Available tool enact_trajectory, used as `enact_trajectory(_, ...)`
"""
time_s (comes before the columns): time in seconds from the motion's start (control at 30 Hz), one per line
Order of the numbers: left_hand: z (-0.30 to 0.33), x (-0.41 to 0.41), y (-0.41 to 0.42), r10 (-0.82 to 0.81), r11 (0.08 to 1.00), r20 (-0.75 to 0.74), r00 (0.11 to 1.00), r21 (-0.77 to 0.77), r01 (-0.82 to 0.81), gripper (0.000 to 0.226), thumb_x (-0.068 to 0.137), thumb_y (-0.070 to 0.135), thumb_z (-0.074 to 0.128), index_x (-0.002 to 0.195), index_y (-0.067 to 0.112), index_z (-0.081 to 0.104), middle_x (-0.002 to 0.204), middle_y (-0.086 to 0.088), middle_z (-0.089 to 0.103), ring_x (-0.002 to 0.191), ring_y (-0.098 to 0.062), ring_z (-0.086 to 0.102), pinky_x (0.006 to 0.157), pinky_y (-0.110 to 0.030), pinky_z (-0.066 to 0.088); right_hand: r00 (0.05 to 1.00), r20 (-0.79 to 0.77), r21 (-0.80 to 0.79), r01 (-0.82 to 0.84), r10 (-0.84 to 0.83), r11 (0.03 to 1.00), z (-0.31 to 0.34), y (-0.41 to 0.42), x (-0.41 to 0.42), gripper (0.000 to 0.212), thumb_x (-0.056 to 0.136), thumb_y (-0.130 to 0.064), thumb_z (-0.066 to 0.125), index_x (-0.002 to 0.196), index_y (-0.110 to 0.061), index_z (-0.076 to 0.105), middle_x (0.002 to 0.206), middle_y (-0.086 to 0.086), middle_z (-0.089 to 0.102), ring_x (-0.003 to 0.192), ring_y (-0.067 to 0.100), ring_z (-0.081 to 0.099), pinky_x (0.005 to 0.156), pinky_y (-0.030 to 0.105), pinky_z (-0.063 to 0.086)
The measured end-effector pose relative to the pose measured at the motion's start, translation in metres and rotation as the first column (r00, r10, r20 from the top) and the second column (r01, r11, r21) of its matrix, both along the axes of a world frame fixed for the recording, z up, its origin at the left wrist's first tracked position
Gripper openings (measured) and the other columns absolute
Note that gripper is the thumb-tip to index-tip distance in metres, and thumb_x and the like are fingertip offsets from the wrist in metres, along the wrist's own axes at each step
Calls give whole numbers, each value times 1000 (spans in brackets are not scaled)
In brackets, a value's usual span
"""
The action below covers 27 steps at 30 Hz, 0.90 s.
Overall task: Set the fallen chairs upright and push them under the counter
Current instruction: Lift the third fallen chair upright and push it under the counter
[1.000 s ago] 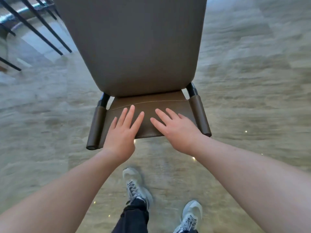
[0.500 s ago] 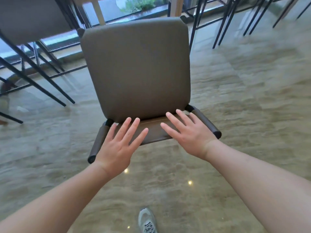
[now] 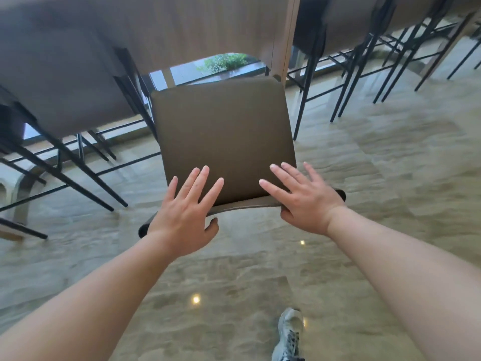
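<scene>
1. A brown upholstered chair (image 3: 223, 142) stands upright at mid-frame on the marbled floor (image 3: 390, 178), its seat reaching toward the wooden counter (image 3: 182, 29) at the far side.
2. The far edge of the seat lies at or just under the counter's near edge; how far under cannot be told from this angle.
3. The left hand (image 3: 186, 213) has its fingers straight and spread over the near edge of the chair, with the thumb dropped below the low backrest rail. Whether the palm presses on the rail cannot be made out.
4. The right hand (image 3: 303, 198) is likewise flat and spread at the near right corner, its thumb tucked under the rail; neither hand curls its fingers round anything.
5. The hands cover most of the backrest, leaving only its dark rounded ends visible on each side.
6. The chair's legs are hidden beneath the seat.
7. To the left, a neighbouring chair (image 3: 65, 82) is blurred and cut off by the frame; its thin black legs splay across the floor.
8. More chairs (image 3: 351, 24) stand under the counter on the far right, with only their legs clear.
9. One grey sneaker (image 3: 289, 334) shows at the bottom edge, partly cut off.
</scene>
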State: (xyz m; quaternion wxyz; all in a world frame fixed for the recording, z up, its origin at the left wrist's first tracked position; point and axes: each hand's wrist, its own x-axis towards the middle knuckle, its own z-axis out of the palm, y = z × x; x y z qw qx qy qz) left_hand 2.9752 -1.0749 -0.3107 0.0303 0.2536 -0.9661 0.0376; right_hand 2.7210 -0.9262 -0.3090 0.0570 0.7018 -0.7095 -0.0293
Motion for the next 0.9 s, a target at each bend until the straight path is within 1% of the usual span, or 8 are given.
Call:
enact_trajectory(0.07,6,-6,-12,-4,1000,15,1000,3,3,84,84,50,58,155,22,23,163,-16,18,150,-32,18,116,-61,22,1000,16,-45,-25,25,999,5,-11,-7,73,77,-28,67,146,-26,45,153,16,40,138,34,41,107,64,34)
enact_trajectory(0.13,13,-13,-24,3,1000,26,1000,5,-3,85,84,53,53,156,23,21,164,-15,16,151,-31,15,117,-60,20,999,40,-76,-20,23,997,10,-24,-13,71,76,-29,65,145,-26,47,152,16,41,137,33,43,107,63,35)
enact_trajectory(0.3,37,-34,-60,24,999,54,998,25,-25,85,84,57,50,157,24,19,165,-13,11,152,-29,9,118,-60,15,995,92,-65,-26,32,998,29,-64,-33,75,75,-35,62,147,-29,42,155,14,36,140,32,39,108,63,33)
enact_trajectory(0.43,55,-55,-97,52,998,83,995,31,-55,88,84,58,51,158,26,17,166,-11,6,153,-28,2,119,-60,11,991,126,-8,-36,37,999,49,-102,-57,76,78,-38,57,150,-30,35,159,12,28,144,31,31,111,62,28)
enact_trajectory(0.57,67,-69,-127,59,998,99,993,12,-61,89,81,62,41,157,27,11,166,-11,5,153,-26,1,119,-60,11,993,104,4,-64,63,998,56,-133,-74,76,83,-44,47,154,-32,21,163,10,15,149,28,17,116,59,17)
enact_trajectory(0.67,71,-79,-145,40,999,118,992,-4,-40,92,80,65,38,157,30,2,166,-9,-2,152,-24,-6,119,-58,4,992,93,-9,-81,81,997,60,-151,-85,77,83,-46,48,154,-31,21,163,10,15,149,29,17,116,59,17)
enact_trajectory(0.77,74,-85,-164,37,999,108,993,-2,-37,93,81,66,37,156,32,-6,164,-5,-10,152,-21,-13,119,-56,-2,993,93,-27,-71,74,997,62,-169,-94,78,82,-49,43,154,-32,18,164,8,13,149,27,14,117,59,15)
enact_trajectory(0.9,79,-94,-182,38,999,93,995,5,-39,91,81,66,36,157,30,0,166,-9,-3,153,-24,-6,120,-59,3,992,113,-28,-58,60,998,67,-191,-104,81,81,-58,36,154,-35,8,165,4,3,150,24,2,119,58,6)
